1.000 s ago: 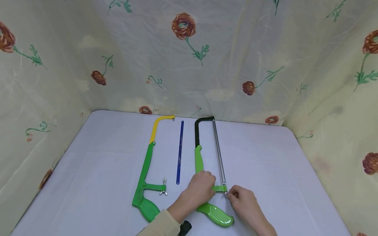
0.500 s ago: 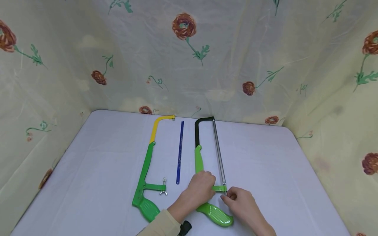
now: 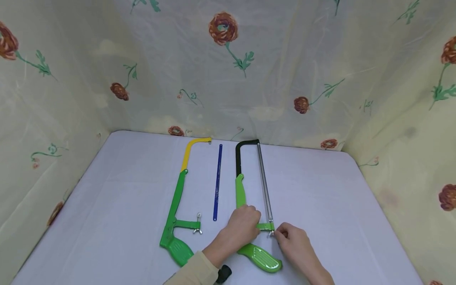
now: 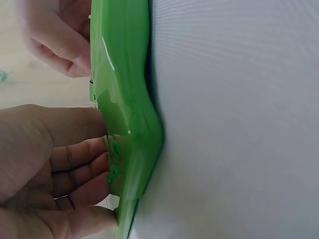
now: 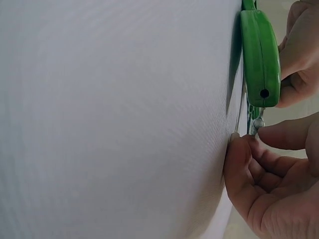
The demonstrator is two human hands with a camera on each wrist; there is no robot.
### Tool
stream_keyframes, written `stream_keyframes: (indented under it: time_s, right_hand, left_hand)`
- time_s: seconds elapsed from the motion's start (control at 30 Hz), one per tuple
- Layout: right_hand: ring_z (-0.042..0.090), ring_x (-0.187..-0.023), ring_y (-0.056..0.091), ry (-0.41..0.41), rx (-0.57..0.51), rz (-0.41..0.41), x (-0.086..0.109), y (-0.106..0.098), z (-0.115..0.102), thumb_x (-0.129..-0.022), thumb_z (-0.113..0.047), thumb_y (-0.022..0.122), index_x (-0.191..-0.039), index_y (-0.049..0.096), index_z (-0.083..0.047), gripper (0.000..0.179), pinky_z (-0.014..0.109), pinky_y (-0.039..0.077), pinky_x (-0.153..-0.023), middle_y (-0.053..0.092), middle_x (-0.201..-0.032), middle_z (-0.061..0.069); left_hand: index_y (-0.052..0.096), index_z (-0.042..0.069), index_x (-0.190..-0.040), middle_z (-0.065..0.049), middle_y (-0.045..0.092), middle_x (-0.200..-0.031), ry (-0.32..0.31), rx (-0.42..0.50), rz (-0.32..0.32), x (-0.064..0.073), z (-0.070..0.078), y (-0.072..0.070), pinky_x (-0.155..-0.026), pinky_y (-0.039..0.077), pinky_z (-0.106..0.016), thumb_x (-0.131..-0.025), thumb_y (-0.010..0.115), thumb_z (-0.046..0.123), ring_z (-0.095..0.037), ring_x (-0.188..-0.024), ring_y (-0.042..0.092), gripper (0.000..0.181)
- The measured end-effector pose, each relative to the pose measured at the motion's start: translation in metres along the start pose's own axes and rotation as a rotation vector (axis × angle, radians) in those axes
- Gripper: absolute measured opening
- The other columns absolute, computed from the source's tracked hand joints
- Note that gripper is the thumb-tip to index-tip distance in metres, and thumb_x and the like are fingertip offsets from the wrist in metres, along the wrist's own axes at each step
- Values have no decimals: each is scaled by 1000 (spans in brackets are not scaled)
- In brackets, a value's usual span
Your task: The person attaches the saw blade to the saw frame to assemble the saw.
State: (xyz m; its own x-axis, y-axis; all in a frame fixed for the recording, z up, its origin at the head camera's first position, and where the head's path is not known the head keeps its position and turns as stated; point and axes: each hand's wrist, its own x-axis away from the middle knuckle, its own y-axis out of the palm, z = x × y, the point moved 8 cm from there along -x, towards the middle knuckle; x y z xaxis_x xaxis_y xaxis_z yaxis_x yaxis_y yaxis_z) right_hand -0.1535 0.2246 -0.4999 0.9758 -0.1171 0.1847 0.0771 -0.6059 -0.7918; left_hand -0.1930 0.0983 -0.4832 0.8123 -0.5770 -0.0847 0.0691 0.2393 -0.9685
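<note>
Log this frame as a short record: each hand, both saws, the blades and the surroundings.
Left hand: left hand grips the frame of the light-green hacksaw
Right hand: right hand pinches at the wing nut near that saw's handle
Fitted blade: grey blade, spanning that frame
Loose blade: blue blade, lying between the two saws
Other saw: green-and-yellow hacksaw, no blade fitted, handle partly hidden by a sleeve
Surface: white tablecloth
Backdrop: floral curtain
</note>
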Motion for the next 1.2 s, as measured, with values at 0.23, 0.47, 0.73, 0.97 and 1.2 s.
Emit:
stream_keyframes:
  time_s: [0.23, 0.47, 0.73, 0.97, 1.2]
  right_hand:
    - [13, -61, 49, -20, 21, 17, 0, -2, 0, -87, -8, 61, -83, 67, -6, 7, 22, 38, -53, 58, -67, 0]
    - [13, -61, 49, -18, 45, -11, 2, 2, -4, -85, -12, 65, -78, 65, -10, 7, 23, 38, -54, 57, -65, -1]
    - [12, -61, 46, -27, 19, -12, 7, 3, -7, -86, -24, 73, -75, 61, -12, 20, 24, 36, -55, 55, -63, -2]
    - [13, -61, 47, -3, -5, -21, 4, 3, -4, -92, -21, 64, -77, 66, -11, 18, 24, 36, -53, 55, -63, -1]
    - [13, -62, 49, 0, -3, -6, 1, -1, 0, -92, -13, 59, -84, 69, -8, 14, 23, 39, -53, 58, -66, -1]
  left_hand:
    - [73, 11, -87, 2, 62, -75, -7, 3, -1, -1, 0, 0, -57, 39, -20, -83, 79, 26, -9, -66, 46, 16]
    - [72, 13, -87, 3, 61, -76, -6, -28, -2, -1, 0, 0, -58, 40, -20, -83, 79, 29, -9, -67, 46, 18]
    - [72, 12, -90, 3, 61, -77, -10, -34, -18, 0, 1, 0, -60, 40, -20, -84, 78, 29, -9, -68, 46, 19]
    - [72, 12, -88, 3, 62, -77, -5, -31, -4, 0, 1, -1, -59, 41, -21, -84, 78, 29, -9, -67, 46, 19]
    - [72, 12, -86, 2, 62, -75, 4, -20, 14, 1, 1, -2, -58, 41, -20, -83, 79, 28, -9, -66, 46, 18]
